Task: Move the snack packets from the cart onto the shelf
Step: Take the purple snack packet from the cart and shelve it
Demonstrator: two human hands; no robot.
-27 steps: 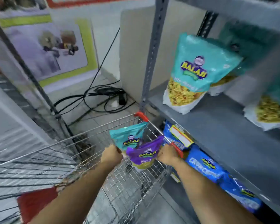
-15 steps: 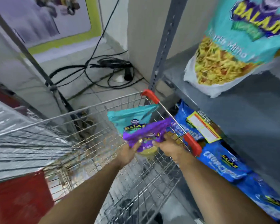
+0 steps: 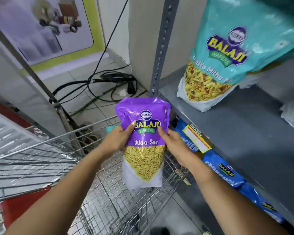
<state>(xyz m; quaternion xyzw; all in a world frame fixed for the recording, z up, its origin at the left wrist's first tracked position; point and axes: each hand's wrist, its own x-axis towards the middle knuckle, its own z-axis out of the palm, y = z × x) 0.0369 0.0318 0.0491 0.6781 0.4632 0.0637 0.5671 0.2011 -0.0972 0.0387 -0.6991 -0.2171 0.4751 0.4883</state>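
The purple snack packet (image 3: 143,141) was held upright above the cart (image 3: 109,197), gripped at its sides by the left hand (image 3: 116,141) and the right hand (image 3: 175,145). A teal packet (image 3: 227,53) was propped near the shelf's (image 3: 244,129) front-left corner.

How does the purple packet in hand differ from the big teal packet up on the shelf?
The purple packet reads Aloo Sev and shows thin, plain yellow strands; the teal packet reads Khatta Mitha and shows a mixed yellow snack with red bits. The purple packet is held above the cart by the left hand and right hand; the teal packet stands on the grey shelf, untouched. Both carry the Balaji Wafers logo and a white base.
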